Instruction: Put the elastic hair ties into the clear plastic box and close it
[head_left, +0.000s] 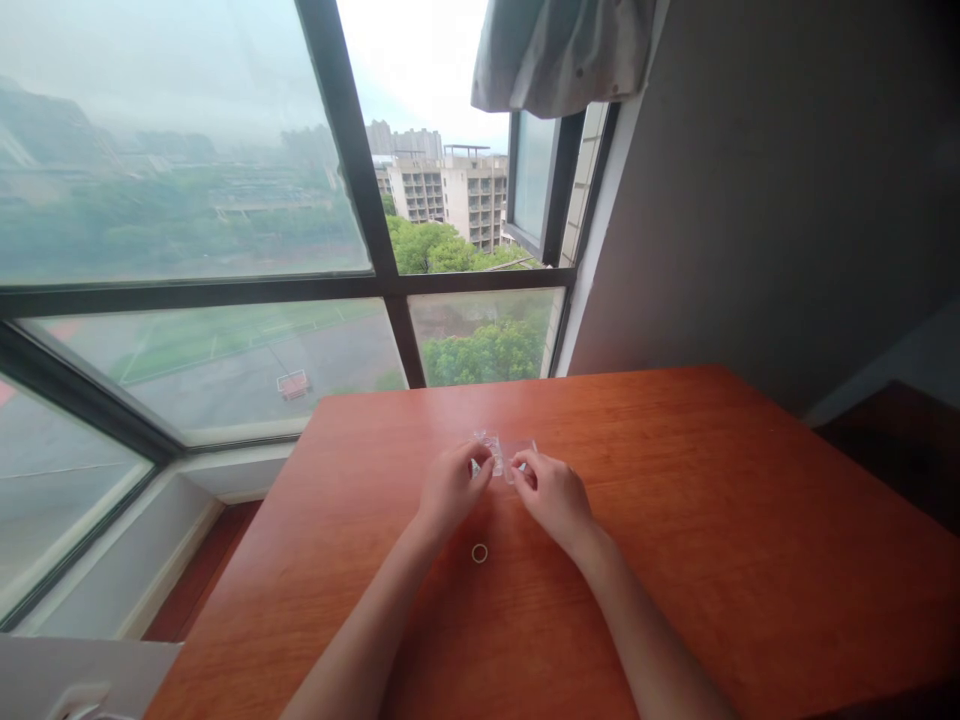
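Observation:
A small clear plastic case [493,452] lies opened out near the middle of the table, with what looks like a compartmented half on the left and a flatter lid half [517,449] on the right. My left hand [454,482] is closed at the left half, thumb and fingers curled at its near edge. At the lid half, my right hand [553,492] is closed in a pinch on the near edge. Fingers hide parts of the case, and its contents are too small to make out. A thin pale ring [479,553] rests on the wood between my forearms.
The reddish-brown wooden table [712,520] reaches to the window [390,285] at its far side. A grey curtain [562,60] hangs above an open window pane. A dark wall [750,200] rises on the right.

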